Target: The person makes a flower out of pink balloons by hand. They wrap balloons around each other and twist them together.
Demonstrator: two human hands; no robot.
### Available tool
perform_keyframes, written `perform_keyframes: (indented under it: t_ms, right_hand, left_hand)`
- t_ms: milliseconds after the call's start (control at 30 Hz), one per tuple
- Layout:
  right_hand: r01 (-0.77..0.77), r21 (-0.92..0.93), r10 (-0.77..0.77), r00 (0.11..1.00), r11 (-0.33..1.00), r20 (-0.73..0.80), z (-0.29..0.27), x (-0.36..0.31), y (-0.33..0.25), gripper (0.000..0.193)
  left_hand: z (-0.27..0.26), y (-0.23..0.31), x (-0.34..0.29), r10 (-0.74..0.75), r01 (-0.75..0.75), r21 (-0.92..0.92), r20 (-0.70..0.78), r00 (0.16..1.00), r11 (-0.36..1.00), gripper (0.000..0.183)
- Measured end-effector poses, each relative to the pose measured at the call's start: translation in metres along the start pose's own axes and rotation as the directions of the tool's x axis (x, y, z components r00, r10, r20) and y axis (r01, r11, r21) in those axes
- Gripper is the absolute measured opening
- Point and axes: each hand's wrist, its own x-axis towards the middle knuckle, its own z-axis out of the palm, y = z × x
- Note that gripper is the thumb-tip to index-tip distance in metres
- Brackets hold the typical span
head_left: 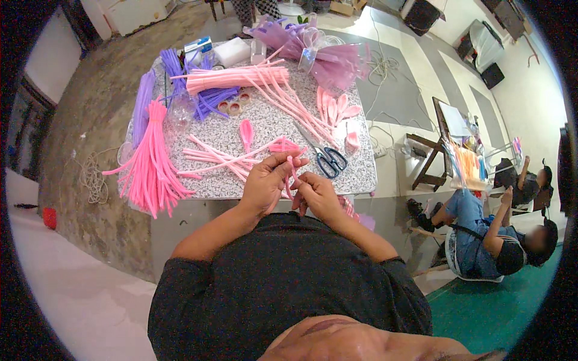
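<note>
Above the near edge of the table, a pink pipe cleaner (291, 175) runs between my two hands. My left hand (265, 183) pinches its upper part between thumb and fingers. My right hand (314, 194) has its fingers closed on the lower part, just to the right. Beyond my fingers lies a pink looped petal (283, 145), partly covered by the hands. Another pink petal (246, 135) rests farther back. Loose light pink pipe cleaners (211, 157) spread out left of my left hand. Scissors with dark blue handles (331, 162) lie right of my hands.
Left on the patterned table (361, 162) stands a bright pink pipe cleaner bundle (153, 162); purple bundles (143, 105), a light pink bundle (238, 78) and tape rolls (233, 108) lie behind. Finished pale petals (331, 109) and a purple wrapped bouquet (328, 57) sit right. People sit at another table.
</note>
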Motion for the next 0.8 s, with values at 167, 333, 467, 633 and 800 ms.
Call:
perform_keyframes:
  t_ms: [167,333,467,633,800]
  right_hand:
    - [0.019,-0.022,-0.019,0.999,1.0,0.027,0.002,0.002,0.003,0.023]
    - [0.034,-0.106,-0.029,0.999,0.994,0.044,0.004,0.002,0.005,0.018]
    - [0.549,-0.381,-0.552,0.826,0.744,0.113,-0.001,0.008,0.013,0.013]
    - [0.519,-0.338,-0.506,0.852,0.785,0.135,-0.003,0.004,0.004,0.011]
    - [0.449,-0.257,-0.43,0.894,0.856,0.129,-0.004,0.004,0.011,0.012]
  left_hand:
    - [-0.008,-0.004,0.005,-0.017,0.018,0.025,-0.064,0.998,1.0,0.023]
    - [-0.019,0.002,0.01,-0.089,0.08,-0.107,-0.08,0.993,0.991,0.02]
    - [-0.025,0.017,0.014,-0.138,0.097,-0.259,-0.145,0.98,0.961,0.016]
    - [-0.033,0.026,0.016,-0.099,0.049,-0.282,-0.164,0.981,0.958,0.016]
    - [-0.037,0.04,0.017,0.027,-0.09,-0.333,-0.192,0.981,0.939,0.016]
